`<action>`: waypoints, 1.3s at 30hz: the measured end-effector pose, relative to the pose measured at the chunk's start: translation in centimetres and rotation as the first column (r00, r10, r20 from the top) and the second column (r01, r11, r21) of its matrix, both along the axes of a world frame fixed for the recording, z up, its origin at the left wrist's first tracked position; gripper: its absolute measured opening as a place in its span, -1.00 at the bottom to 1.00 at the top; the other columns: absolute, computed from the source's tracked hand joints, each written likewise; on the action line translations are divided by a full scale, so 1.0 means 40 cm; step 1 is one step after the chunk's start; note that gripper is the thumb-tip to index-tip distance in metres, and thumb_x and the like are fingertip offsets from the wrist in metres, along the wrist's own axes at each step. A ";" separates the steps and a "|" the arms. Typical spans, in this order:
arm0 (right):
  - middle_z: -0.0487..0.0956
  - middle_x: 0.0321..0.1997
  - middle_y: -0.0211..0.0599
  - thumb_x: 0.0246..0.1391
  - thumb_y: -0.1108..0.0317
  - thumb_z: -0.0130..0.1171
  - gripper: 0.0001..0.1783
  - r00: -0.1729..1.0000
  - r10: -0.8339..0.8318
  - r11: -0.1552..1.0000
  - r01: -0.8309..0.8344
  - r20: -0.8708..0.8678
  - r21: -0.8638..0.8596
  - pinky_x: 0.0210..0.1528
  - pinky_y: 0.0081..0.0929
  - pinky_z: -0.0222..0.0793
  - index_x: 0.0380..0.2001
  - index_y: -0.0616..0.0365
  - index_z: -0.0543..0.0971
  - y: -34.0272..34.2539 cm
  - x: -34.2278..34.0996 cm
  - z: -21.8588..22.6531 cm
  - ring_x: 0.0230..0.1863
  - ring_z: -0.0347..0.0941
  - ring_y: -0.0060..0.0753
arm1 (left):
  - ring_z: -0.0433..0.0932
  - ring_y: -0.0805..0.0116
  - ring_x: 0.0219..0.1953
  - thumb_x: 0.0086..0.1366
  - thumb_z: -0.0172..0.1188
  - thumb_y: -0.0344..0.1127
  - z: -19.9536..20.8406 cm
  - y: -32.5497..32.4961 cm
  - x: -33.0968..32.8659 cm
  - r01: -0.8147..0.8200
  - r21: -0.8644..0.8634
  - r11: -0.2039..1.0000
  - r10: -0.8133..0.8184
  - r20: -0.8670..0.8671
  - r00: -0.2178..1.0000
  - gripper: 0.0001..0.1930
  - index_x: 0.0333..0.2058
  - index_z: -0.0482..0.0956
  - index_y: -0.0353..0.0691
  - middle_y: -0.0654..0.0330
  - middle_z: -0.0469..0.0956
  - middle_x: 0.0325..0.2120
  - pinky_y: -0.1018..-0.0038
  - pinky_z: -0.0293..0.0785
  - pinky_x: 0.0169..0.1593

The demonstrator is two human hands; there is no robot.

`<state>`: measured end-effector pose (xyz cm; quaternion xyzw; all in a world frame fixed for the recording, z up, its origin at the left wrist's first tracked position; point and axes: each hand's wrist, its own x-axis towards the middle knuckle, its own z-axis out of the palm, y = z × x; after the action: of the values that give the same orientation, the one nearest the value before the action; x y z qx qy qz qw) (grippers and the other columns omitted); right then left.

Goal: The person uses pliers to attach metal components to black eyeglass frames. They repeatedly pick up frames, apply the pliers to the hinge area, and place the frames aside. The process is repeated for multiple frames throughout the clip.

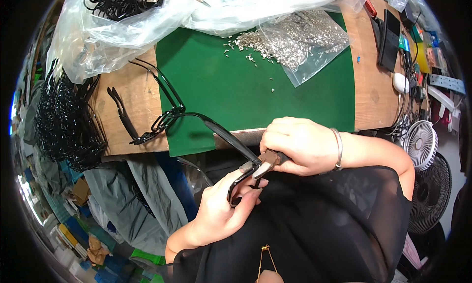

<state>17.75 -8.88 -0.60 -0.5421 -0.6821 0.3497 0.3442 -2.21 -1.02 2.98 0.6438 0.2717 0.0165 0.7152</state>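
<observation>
My left hand [216, 211] is closed round a black plastic glasses frame [232, 187] just in front of my chest. One long temple arm [223, 131] of it stretches up and left over the table edge. My right hand [299, 146], with a bangle on the wrist, grips a pair of pliers [269, 161]. The metal jaws meet the frame at its corner, where front and temple join; whether they bite on a small part there is hidden. Beyond my hands, more black glasses frames [164, 119] lie tangled partly on the green mat [255, 106].
Small silvery metal pieces spill from a clear bag [309, 42] on the mat. Large clear plastic [216, 12] covers the back. A heap of black frames [69, 120] hangs at the left edge. A phone [389, 39], cables and a white fan [421, 142] are at the right.
</observation>
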 end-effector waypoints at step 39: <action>0.43 -0.48 -0.17 -0.14 0.30 0.17 -0.77 0.974 -0.215 0.944 0.227 0.076 -0.241 -0.35 -0.35 0.31 -0.45 0.18 0.40 0.018 0.014 -0.010 -0.40 0.39 -0.13 | 0.49 0.24 -0.45 0.15 0.07 -0.33 -0.055 0.487 0.239 -0.223 0.967 0.126 0.182 0.199 0.963 -0.83 -0.34 0.45 -0.32 0.08 0.49 -0.46 0.44 0.38 -0.35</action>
<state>18.29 -8.16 -0.99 -0.6623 -0.5760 0.3782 0.2941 7.36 18.48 0.78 0.9088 0.2687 0.2949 0.1221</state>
